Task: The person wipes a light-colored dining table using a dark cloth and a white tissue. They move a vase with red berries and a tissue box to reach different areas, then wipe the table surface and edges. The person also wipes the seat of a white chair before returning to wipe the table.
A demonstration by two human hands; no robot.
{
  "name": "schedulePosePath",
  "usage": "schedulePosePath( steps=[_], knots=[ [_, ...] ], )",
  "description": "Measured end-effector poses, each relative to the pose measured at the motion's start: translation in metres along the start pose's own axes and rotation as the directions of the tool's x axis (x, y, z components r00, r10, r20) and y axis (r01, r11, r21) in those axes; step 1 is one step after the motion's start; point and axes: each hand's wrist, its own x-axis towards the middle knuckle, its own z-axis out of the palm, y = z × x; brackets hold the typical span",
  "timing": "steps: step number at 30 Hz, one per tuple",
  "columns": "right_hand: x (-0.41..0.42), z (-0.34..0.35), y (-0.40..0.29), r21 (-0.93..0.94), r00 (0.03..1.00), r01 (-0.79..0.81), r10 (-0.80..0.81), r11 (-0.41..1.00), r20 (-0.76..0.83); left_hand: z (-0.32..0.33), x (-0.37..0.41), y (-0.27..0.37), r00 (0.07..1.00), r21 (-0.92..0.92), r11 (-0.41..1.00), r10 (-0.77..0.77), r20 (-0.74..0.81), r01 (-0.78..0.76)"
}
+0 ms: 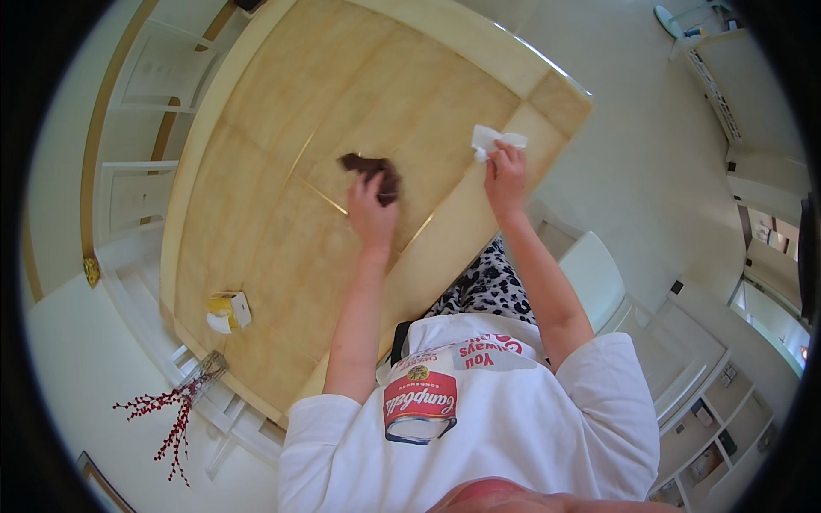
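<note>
My left hand [373, 208] is on a dark brown cloth [380, 174], its fingers curled over the bunched fabric. The cloth lies against the yellowish stone-patterned tabletop [269, 211] and is slightly blurred. Farther right, my right hand [506, 176] holds a crumpled white tissue [492, 138] above or on the table's pale border; I cannot tell whether it touches the surface. Parts of both the cloth and the tissue are hidden beneath my fingers.
An opened yellow and white tissue box [229, 311] stands at the table's left end. Near that edge is a glass vase [208, 372] with red-berried twigs [173, 423]. White chairs [138, 192] line the far left side; another white chair [590, 269] stands by my right arm.
</note>
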Motion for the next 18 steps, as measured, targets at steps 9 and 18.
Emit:
schedulePosePath(
  steps=[9, 18],
  knots=[
    [0.011, -0.021, 0.016, -0.083, 1.000, -0.012, 0.014, 0.996, 0.028, -0.060, -0.015, -0.071, 0.982, -0.125, 0.984, -0.142, -0.122, 0.127],
    [0.020, -0.039, 0.011, -0.165, 0.906, -0.016, 0.084, 0.986, 0.414, -0.038, -0.088, -0.007, 0.982, 0.027, 0.986, -0.159, -0.106, 0.163]
  ],
)
